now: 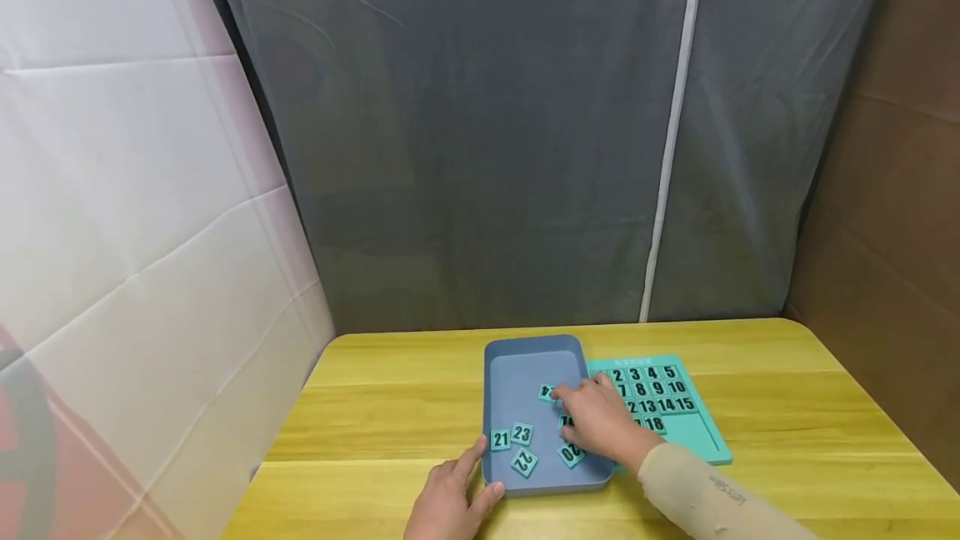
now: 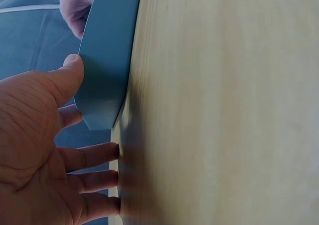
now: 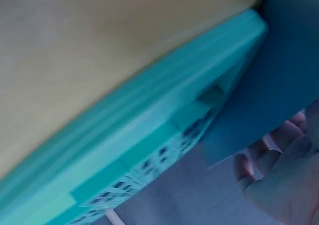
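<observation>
Number tiles lie in a blue-grey tray (image 1: pixel 525 373): tile 21 (image 1: pixel 500 439), tile 23 (image 1: pixel 522 433), tile 22 (image 1: pixel 524 462), a tile ending in 4 (image 1: pixel 546 392), tile 20 (image 1: pixel 572 454) and one partly hidden tile. My right hand (image 1: pixel 600 419) reaches over the tray's right wall, fingers and thumb spread, fingertips at the tile ending in 4 and thumb by the partly hidden tile. At the near left corner, my left hand (image 2: pixel 35 140) touches the tray with thumb and index finger; its other fingers extend to the table in the left wrist view.
Right of the tray lies a turquoise number board (image 1: pixel 705 432) with rows of tiles in it; my right hand and forearm cover part of its left side. The wooden table (image 1: pixel 390 390) is bounded by a grey curtain (image 1: pixel 480 148) behind.
</observation>
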Motion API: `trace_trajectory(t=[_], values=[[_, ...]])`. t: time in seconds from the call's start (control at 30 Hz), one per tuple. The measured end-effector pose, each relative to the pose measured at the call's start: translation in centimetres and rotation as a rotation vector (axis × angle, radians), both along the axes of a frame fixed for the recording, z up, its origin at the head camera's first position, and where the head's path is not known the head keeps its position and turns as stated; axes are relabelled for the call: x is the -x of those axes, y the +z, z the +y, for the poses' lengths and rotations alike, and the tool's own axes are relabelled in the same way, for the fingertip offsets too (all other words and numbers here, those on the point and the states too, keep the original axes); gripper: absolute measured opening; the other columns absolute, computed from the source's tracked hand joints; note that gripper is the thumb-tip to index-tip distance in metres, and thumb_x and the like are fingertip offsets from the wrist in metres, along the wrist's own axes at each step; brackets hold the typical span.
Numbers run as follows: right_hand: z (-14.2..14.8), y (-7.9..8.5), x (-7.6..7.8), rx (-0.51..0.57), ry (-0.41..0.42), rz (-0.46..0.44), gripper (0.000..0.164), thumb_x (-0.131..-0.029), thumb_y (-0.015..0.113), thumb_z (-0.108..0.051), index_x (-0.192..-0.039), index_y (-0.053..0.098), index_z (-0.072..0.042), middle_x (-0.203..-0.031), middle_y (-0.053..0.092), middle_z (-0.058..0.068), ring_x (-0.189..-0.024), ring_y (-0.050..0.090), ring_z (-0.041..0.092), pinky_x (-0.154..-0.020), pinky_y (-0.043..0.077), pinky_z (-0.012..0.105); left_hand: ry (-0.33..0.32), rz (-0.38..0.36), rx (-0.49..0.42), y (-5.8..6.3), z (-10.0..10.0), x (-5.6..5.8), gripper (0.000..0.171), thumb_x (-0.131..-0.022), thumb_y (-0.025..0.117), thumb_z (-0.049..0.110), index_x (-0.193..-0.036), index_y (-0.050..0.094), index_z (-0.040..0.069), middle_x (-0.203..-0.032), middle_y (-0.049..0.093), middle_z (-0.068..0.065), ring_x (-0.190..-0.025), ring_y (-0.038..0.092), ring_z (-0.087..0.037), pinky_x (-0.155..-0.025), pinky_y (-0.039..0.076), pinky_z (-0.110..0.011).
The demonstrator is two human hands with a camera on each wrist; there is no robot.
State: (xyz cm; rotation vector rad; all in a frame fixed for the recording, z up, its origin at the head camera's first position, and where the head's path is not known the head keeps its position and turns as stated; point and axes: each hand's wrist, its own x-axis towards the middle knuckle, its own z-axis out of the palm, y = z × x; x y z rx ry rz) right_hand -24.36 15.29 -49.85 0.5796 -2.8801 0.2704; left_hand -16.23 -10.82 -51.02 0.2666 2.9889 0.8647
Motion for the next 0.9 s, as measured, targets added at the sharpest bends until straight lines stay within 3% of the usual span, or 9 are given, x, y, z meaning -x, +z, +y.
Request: trace_trajectory(t=[0.17, 0.3, 0.43, 0.6, 0.9], values=[[2.1, 0.8, -0.7, 0.266, -0.031, -0.081, 0.063, -0.082, 0.081, -0.027, -0.137, 0.052, -0.02, -0.099, 0.069, -0.012, -0.095, 0.065, 0.011, -0.097, 0.05, 0.04, 0.011, -0.026, -0.003, 0.0, 0.2, 0.0, 0.069, -0.087, 0.068, 0.053, -0.147, 0.049, 0.024, -0.125, 0.063, -0.022, -0.117, 0.058, -0.04, -0.091, 0.052, -0.059], [6.2, 1.6, -1.1, 0.402, -0.024, -0.04, 0.067, -0.083, 0.078, -0.019, -0.141, 0.045, -0.016, -0.106, 0.07, -0.009, -0.094, 0.066, 0.009, -0.081, 0.057, 0.031, 0.004, -0.009, -0.003, -0.1, 0.3, 0.0, 0.069, -0.087, 0.068, 0.053, -0.147, 0.048, 0.025, -0.126, 0.063, -0.022, -0.118, 0.058, -0.04, -0.091, 0.052, -0.059], [11.1, 1.5, -1.7, 0.424, -0.001, 0.012, 0.07, -0.081, 0.078, -0.008, -0.142, 0.044, -0.009, -0.108, 0.073, -0.002, -0.087, 0.064, 0.009, -0.075, 0.057, 0.027, 0.0, 0.003, 0.003, -0.1, 0.0, 0.1, 0.069, -0.087, 0.068, 0.053, -0.146, 0.049, 0.024, -0.126, 0.063, -0.022, -0.118, 0.058, -0.04, -0.09, 0.052, -0.059], [15.5, 0.5, -2.9, 0.393, -0.045, -0.041, 0.073, -0.079, 0.077, -0.004, -0.143, 0.042, -0.007, -0.108, 0.073, -0.004, -0.089, 0.064, 0.009, -0.076, 0.056, 0.027, -0.007, 0.016, 0.008, -0.1, -0.3, 0.2, 0.069, -0.088, 0.067, 0.054, -0.147, 0.049, 0.023, -0.126, 0.064, -0.022, -0.117, 0.059, -0.04, -0.09, 0.052, -0.058], [16.7, -1.3, -3.3, 0.322, -0.081, -0.117, 0.074, -0.078, 0.078, -0.006, -0.143, 0.045, -0.009, -0.105, 0.071, -0.017, -0.105, 0.066, 0.012, -0.093, 0.054, 0.042, -0.015, 0.017, -0.002, -0.4, -0.8, 0.2, 0.069, -0.088, 0.067, 0.054, -0.146, 0.049, 0.022, -0.125, 0.063, -0.024, -0.116, 0.059, -0.042, -0.09, 0.052, -0.06]])
